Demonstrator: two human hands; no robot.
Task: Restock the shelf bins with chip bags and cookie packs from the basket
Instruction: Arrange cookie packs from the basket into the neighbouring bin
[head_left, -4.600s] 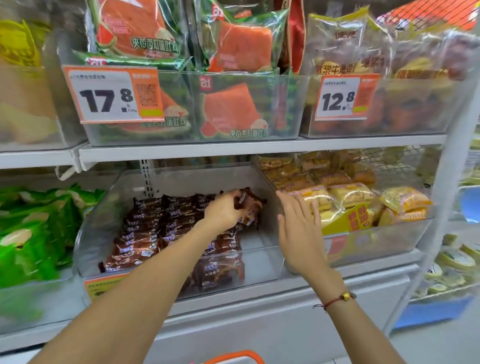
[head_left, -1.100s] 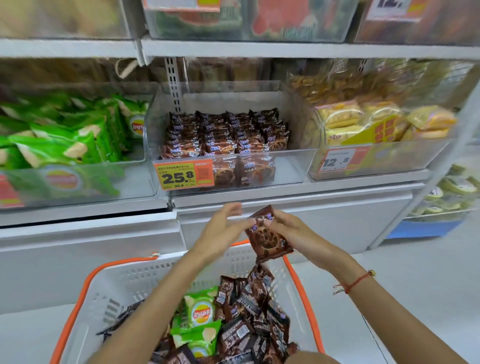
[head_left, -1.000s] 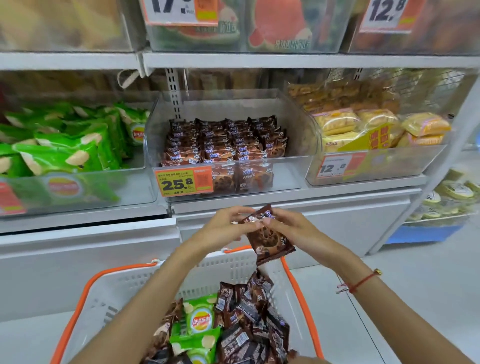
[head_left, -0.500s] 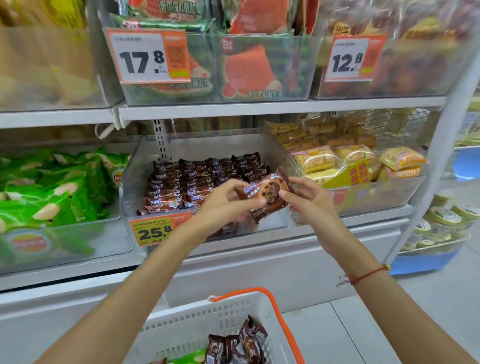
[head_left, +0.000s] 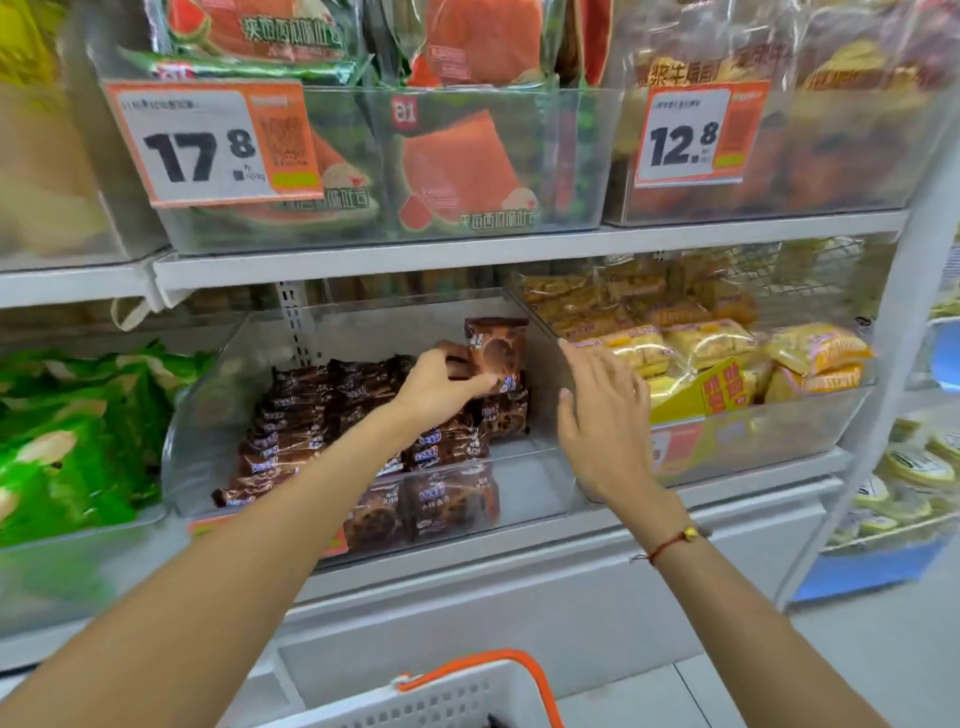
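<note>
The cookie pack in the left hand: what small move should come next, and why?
Probably lower the cookie pack onto the right end of the rows in the middle bin: the left hand holds it upright above them, and the right hand is open, empty.

Both arms reach fwd & up. Left hand (head_left: 441, 387) is curled, thumb & fingers pinching a cookie pack (head_left: 496, 353), held upright. Right hand (head_left: 602, 410) is open, fingers straight, palm facing left, a red cord on its wrist.

Bare bin floor (head_left: 530, 483) beside cookie packs (head_left: 332, 415)
</note>
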